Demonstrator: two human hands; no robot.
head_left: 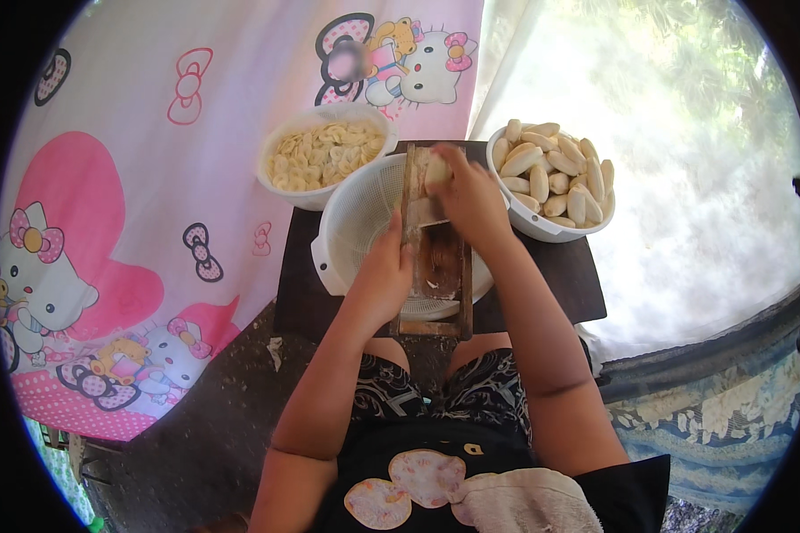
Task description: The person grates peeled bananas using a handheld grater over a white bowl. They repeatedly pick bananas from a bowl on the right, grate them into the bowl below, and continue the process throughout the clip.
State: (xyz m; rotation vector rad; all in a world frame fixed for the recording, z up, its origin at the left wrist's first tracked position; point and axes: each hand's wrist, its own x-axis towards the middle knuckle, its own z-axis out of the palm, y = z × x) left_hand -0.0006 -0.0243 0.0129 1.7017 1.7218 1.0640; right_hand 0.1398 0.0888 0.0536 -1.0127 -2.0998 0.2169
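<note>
A wooden slicer (443,271) with a flat board and side rails lies lengthwise over a large white perforated basin (357,209). My left hand (388,274) is closed on the slicer's left rail, its thumb along the side. Near the slicer's far end, my right hand (473,197) presses a pale peeled banana (436,171) against the board; its fingers partly cover the banana. The basin looks mostly bare on its visible left side, while the slicer and my arms hide the rest.
At the far left, a white basket (274,180) is heaped with thin round slices (324,151). Another white basket (551,229) at the right holds many peeled bananas (560,169). All stand on a dark low table (560,280). A pink-and-white cartoon curtain (187,160) hangs at the left.
</note>
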